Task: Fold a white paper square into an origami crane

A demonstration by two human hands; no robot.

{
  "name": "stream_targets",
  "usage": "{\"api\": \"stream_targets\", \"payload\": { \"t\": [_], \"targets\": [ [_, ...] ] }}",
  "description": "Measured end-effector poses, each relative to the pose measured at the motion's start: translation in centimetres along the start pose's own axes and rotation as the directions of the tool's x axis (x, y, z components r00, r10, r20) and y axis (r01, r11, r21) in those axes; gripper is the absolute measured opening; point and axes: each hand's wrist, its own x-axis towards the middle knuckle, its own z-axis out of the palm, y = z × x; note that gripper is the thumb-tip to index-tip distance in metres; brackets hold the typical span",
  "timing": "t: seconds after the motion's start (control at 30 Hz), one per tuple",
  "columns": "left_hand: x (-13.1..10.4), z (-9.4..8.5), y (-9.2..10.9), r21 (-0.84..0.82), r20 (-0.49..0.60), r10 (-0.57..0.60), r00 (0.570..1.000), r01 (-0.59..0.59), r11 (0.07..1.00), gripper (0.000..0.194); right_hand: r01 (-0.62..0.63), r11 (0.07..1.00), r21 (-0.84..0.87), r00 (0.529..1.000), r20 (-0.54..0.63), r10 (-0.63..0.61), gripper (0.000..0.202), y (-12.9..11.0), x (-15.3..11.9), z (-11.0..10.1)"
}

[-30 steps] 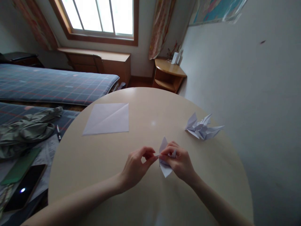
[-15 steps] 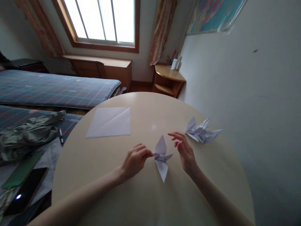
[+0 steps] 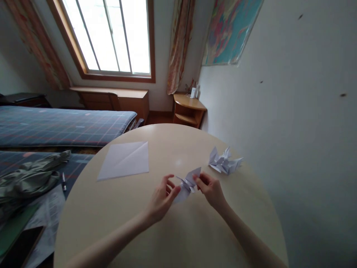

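Note:
A white folded paper bird (image 3: 189,181) is between my two hands above the round cream table (image 3: 167,230). My right hand (image 3: 210,188) pinches one of its wings. On its other side, my left hand (image 3: 163,197) has the thumb against the near wing, with the fingers curved and apart from the thumb. Further right on the table, several folded paper birds (image 3: 224,162) lie bunched together. A flat sheet of white paper (image 3: 125,160) with a diagonal crease rests at the table's left.
Left of the table, a checkered bed (image 3: 64,126) bears dark clothing (image 3: 30,175), a pen (image 3: 64,182) and a black phone (image 3: 22,247). A corner shelf (image 3: 189,102) stands beyond the table. The white wall (image 3: 306,149) is on the right.
The paper bird has been turned and its wings now slant up to the right. My right hand has closed on one wing. My left hand has let go of the tip and opened. The view has tilted up.

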Motion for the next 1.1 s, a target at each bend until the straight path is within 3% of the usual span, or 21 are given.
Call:
{"api": "stream_targets", "payload": {
  "t": [0.07,0.13,0.27,0.37,0.47,0.53,0.67,0.77,0.83,1.1],
  "targets": [
    [0.1,0.5,0.4,-0.113,0.169,-0.056,0.984,0.076,0.991,0.042,-0.023,0.996,0.085,1.0,-0.01,0.024,0.037,-0.3,-0.1,-0.8],
    [0.5,1.1,0.6,-0.205,0.225,-0.063,0.972,0.111,0.973,0.047,-0.052,0.981,0.189,0.998,-0.027,0.058,0.035,-0.5,-0.1,-1.9],
    [2.6,2.0,1.6,-0.339,0.122,-0.061,0.991,0.099,0.936,0.047,-0.112,0.903,0.414,0.977,-0.12,0.176,0.029,-0.1,0.2,-5.3],
    [4.8,3.0,2.4,-0.427,0.018,-0.107,0.994,0.104,0.898,0.046,-0.217,0.867,0.449,0.97,0.004,0.241,0.027,0.7,0.4,-8.6],
    [6.7,4.7,2.6,-0.432,0.038,-0.087,0.995,0.095,0.897,0.047,-0.32,0.886,0.335,0.947,0.123,0.296,0.032,1.7,0.5,-11.4],
    [7.6,6.2,2.4,-0.426,0.067,-0.07,0.995,0.092,0.9,0.047,-0.351,0.902,0.25,0.936,0.1,0.337,0.045,2.4,0.6,-12.7],
    [8.2,8.9,2.0,-0.407,0.144,-0.042,0.989,0.098,0.908,0.048,-0.276,0.958,0.083,0.956,-0.075,0.282,0.047,3.9,0.9,-14.4],
    [7.8,10.3,2.0,-0.367,0.192,-0.019,0.981,0.09,0.926,0.045,-0.209,0.976,0.062,0.939,-0.265,0.218,0.043,4.8,0.7,-15.3],
    [7.3,10.9,2.1,-0.319,0.215,-0.008,0.977,0.077,0.945,0.041,-0.191,0.979,0.074,0.927,-0.314,0.205,0.04,5.2,0.4,-15.8],
    [7.1,11.3,1.7,0.048,0.132,0.045,0.99,-0.052,0.997,0.023,-0.251,0.955,-0.156,0.946,-0.248,0.209,0.04,5.3,0.1,-16.1]
  ]
}}
